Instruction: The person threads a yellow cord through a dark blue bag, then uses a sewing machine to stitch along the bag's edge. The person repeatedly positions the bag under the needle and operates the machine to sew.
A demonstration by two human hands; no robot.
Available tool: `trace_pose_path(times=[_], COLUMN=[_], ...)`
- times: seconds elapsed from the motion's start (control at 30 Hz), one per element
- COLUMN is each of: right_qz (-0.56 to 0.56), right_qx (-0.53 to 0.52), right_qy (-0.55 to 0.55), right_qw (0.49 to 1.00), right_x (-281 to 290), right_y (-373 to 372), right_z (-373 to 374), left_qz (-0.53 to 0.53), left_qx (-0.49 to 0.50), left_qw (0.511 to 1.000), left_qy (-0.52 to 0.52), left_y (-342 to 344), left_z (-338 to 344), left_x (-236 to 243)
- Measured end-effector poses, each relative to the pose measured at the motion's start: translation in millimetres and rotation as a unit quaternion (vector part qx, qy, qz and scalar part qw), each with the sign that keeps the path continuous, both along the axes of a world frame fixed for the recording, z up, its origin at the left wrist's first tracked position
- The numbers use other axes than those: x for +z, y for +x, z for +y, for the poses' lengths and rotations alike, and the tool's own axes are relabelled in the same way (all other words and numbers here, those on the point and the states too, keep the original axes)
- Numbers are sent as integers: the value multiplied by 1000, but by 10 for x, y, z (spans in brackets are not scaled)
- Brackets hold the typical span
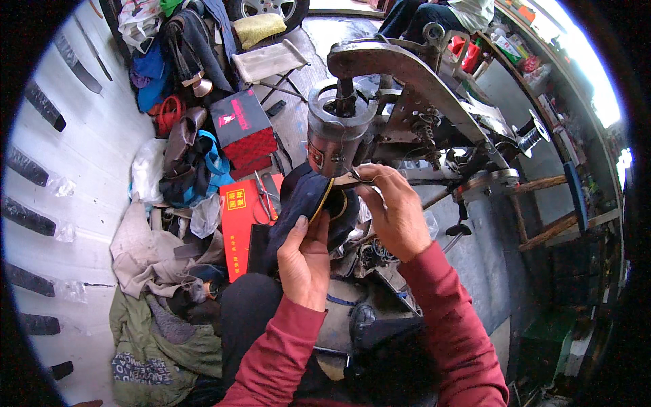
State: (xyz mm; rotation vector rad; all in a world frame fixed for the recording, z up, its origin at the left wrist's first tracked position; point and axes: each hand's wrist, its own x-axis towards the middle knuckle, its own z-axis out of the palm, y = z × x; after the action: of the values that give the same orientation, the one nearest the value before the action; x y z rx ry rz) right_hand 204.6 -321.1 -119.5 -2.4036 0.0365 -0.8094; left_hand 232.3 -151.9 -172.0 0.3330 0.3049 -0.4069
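Note:
A dark navy cloth item (296, 203) with a yellow line along its edge is held up under the head of a hand-worked sewing machine (342, 115). I cannot tell what kind of item it is. My left hand (305, 261) grips its lower side, thumb on the front and fingers behind. My right hand (397, 210) is closed in a pinch at the item's upper right edge, beside a pale tan strip (346, 180). What lies between those fingertips is too small to make out. The machine's heavy metal arm (400, 61) reaches over from the right.
Scissors (264, 197) with orange on the handles rest by a red box (239, 217), near a black-and-red box (242, 125). Bags and clothes (159, 251) pile up on the left. A folding stool (271, 64) stands behind; a thread spool (534, 136) sits on the machine's right.

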Motion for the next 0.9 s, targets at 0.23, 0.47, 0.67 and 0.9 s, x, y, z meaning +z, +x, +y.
trace_pose_path(times=[0.23, 0.47, 0.67, 0.9], right_qz=[197, 275, 168, 44], right_qx=[-288, -298, -201, -364], right_qy=[-6, 271, 262, 76], right_qw=[937, 873, 929, 927], right_x=[-225, -832, -372, -215], right_y=[-1251, -1319, -1260, -1660], right_z=[-1220, -1733, -1584, -2680], left_qz=[-4, 10, -22, -26], left_qx=[4, 7, 2, -2], left_qw=[999, 999, 1000, 1000], left_qy=[-36, -31, -13, -3], left_y=[21, 32, 27, 44], left_z=[29, 37, 36, 40], left_x=[-74, -118, -34, -25])
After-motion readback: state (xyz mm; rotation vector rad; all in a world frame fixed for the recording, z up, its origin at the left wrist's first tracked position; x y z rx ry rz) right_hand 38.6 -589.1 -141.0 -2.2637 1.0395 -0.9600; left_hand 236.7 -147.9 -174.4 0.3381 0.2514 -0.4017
